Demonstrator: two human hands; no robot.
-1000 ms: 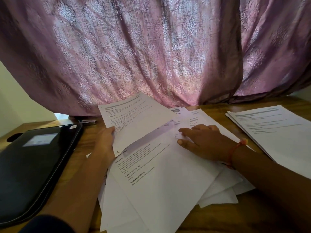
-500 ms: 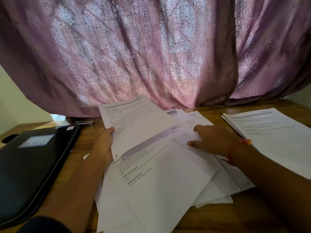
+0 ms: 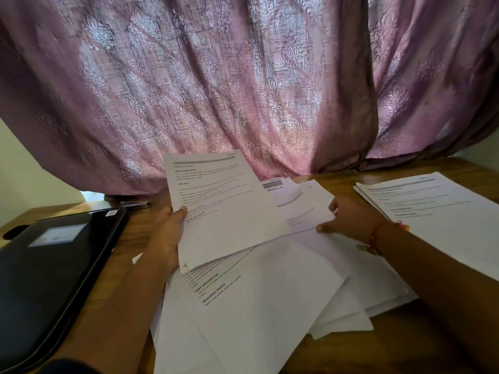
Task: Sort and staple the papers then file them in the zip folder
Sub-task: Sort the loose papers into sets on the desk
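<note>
A loose heap of printed white papers (image 3: 264, 292) lies spread on the wooden table (image 3: 391, 346) in front of me. My left hand (image 3: 168, 233) grips one printed sheet (image 3: 224, 209) by its left edge and holds it tilted up above the heap. My right hand (image 3: 348, 220) pinches the right edge of another sheet (image 3: 302, 209) that lies under the raised one, thumb on top. A black zip folder (image 3: 51, 273) lies shut at the left. A metal stapler (image 3: 135, 204) sits behind the folder, by the curtain.
A neat stack of printed pages (image 3: 437, 214) rests at the right of the table. A pink patterned curtain (image 3: 243, 76) hangs along the table's far edge. Bare wood shows at the front right.
My right hand has slid right, off the middle of the heap, to the edge of a sheet and now pinches it. The left hand has raised its sheet slightly.
</note>
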